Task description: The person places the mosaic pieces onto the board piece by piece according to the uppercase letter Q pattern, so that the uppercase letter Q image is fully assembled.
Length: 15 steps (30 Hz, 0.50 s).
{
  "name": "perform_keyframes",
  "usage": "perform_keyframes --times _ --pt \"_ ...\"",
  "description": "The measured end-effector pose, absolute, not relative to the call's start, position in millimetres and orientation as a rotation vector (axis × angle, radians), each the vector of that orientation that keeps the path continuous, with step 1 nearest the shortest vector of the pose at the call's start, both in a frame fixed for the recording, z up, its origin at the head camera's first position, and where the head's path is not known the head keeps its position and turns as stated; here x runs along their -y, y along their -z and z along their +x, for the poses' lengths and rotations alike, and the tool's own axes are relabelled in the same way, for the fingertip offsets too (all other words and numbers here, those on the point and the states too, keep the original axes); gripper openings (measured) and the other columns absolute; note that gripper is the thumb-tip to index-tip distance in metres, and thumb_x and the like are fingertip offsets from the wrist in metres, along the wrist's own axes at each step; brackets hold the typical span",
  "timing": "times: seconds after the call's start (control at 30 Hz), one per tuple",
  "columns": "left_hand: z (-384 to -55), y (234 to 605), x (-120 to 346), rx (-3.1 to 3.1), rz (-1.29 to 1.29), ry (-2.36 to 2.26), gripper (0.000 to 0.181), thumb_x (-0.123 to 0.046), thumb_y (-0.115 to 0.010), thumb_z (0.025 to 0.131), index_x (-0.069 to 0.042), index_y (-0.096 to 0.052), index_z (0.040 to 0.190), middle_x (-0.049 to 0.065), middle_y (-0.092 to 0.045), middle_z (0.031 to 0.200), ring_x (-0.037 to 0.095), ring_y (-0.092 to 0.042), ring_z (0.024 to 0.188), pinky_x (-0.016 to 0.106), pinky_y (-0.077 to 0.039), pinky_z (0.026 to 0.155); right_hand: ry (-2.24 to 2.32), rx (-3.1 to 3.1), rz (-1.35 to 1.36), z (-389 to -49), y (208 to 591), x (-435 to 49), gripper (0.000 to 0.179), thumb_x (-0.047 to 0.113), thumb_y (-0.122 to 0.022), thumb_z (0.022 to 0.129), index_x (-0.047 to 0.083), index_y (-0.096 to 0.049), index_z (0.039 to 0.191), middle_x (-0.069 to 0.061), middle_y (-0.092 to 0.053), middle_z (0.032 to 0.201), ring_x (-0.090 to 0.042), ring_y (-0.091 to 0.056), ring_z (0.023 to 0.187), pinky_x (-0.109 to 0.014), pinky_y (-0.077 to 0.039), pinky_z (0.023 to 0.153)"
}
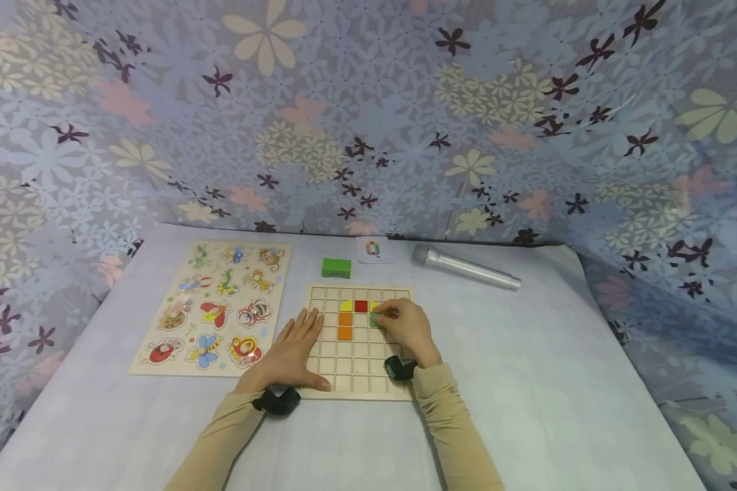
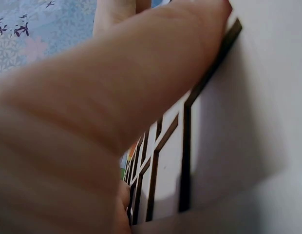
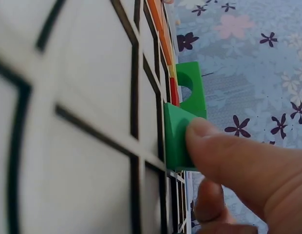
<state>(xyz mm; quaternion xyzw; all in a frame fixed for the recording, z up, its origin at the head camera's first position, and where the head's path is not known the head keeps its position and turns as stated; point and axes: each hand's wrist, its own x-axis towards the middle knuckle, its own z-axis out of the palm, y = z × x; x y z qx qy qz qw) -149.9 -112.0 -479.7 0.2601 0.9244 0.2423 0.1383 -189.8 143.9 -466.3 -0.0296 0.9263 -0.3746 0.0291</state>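
We list, at the centre of the frame, one pale wooden grid board (image 1: 360, 367); the left hand (image 1: 291, 354) lies spread and uncurled over its left edge, probably to steady it. The right hand (image 1: 408, 327) pinches one small green block (image 3: 178, 139) at the board's upper right, seemingly for fine placing; whether the block is fully seated we cannot tell. Beside it, in the upper cells: one red square block (image 1: 361, 306), two orange square blocks (image 1: 345, 333) stacked down a column, and one yellow round-cornered block (image 1: 347, 306). Above the board stand one green notched block (image 1: 336, 267) and one white printed card (image 1: 374, 249), the latter perhaps set there for easy viewing. Upper right: one silver-grey microphone (image 1: 473, 269). Left: one wooden insect-picture puzzle board (image 1: 187, 372), just beside the left hand, so we judge room tight there. The white tablecloth (image 1: 559, 368) offers wide room at lower right; the board's lower cells are bare.
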Motion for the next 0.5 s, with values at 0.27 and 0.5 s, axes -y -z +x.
perform_keyframes --times 0.27,0.5 --pt "-148.8 477.5 112.2 -2.680 0.761 -0.699 0.128 -0.054 -0.082 0.065 0.005 -0.010 0.153 0.022 -0.003 0.162 0.041 0.002 0.150 0.057 -0.004 0.121 1.149 -2.857 -0.171 -190.1 468.7 -144.9 0.018 0.018 -0.074 0.085 0.019 -0.075 0.102 0.007 -0.068 0.077 -0.018 -0.071 0.092 -0.034 -0.052 0.077" --pt "-149.1 479.2 112.7 -2.675 0.763 -0.712 0.129 -0.054 -0.083 0.065 0.005 -0.010 0.153 0.022 -0.002 0.162 0.041 0.003 0.150 0.057 -0.004 0.121 1.222 -2.802 -0.269 -188.7 467.8 -143.9 0.018 0.014 -0.072 0.086 0.014 -0.073 0.104 0.003 -0.068 0.079 -0.012 -0.064 0.075 -0.026 -0.047 0.067"
